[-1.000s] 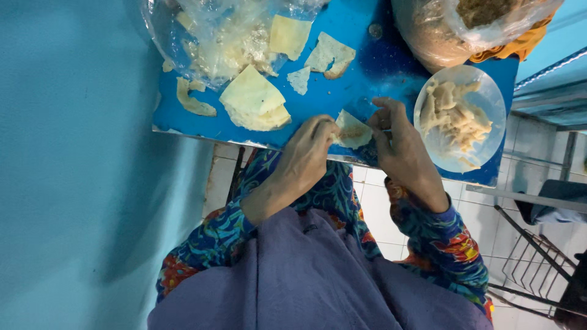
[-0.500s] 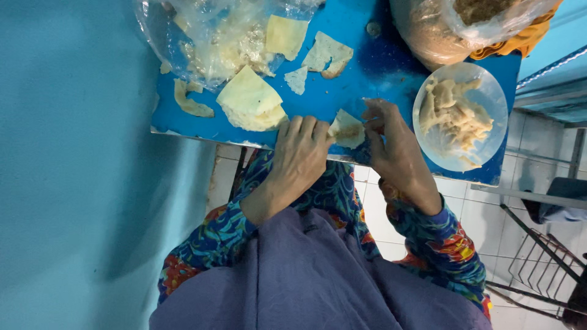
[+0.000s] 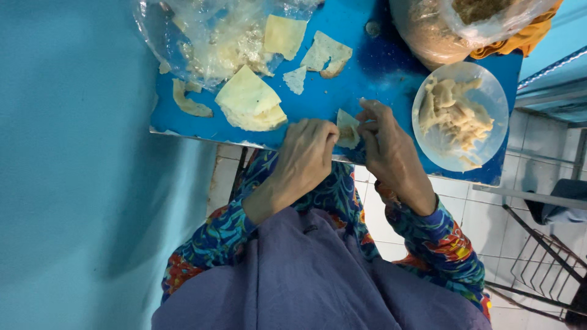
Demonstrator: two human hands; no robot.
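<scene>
Both hands meet at the near edge of a blue table (image 3: 379,67). My left hand (image 3: 304,153) and my right hand (image 3: 386,146) pinch a small pale dough wrapper (image 3: 347,127) between their fingertips; a bit of filling shows inside it. A stack of triangular wrappers (image 3: 249,101) lies just left of my left hand. To the right of my right hand stands a clear plate (image 3: 460,116) heaped with folded pale dumplings.
A clear plastic bag (image 3: 208,36) with wrapper scraps lies at the far left of the table. Loose torn wrapper pieces (image 3: 327,55) lie mid-table. A bag-lined bowl of brownish filling (image 3: 446,24) stands at the far right. Teal wall on the left, white tiled floor below.
The hands stay together on the wrapper and have shifted slightly; my fingers have closed tighter around it, folding it smaller.
</scene>
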